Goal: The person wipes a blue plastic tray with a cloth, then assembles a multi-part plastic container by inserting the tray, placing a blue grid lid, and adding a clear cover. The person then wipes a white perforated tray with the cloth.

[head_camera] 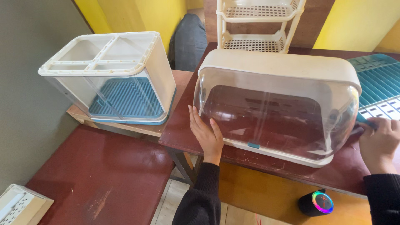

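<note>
Centrally, we list a cover (277, 108): a cream-topped dome with a clear curved front, resting on a dark red table (183, 125), its lower rim running along the table's near edge. A small blue tab sits on that front rim.

Our left hand (206, 134) lies flat against the cover's left end, fingers straight and close together, thumb apart, touching the clear wall and grasping nothing. Our right hand (378, 141) is at the cover's right end, fingers curled inward around a small dark blue piece at the cover's side; we cannot tell how firmly it is held. Both sleeves are black.

Right of the cover, on the same table, lies a teal tray (381, 77) with ribbed slots, partly behind the dome.

Behind the cover stands a cream rack (258, 25) with perforated shelves.

Left, on a lower wooden ledge, stands a bin (114, 75): white, with a divided top and a blue ribbed floor, well apart from the cover.

Nearer us, a red bench (100, 175) carries a white power strip (18, 204) at the lower left corner.

Below the table's edge sits a black speaker (316, 203) with a ring of coloured light.
</note>
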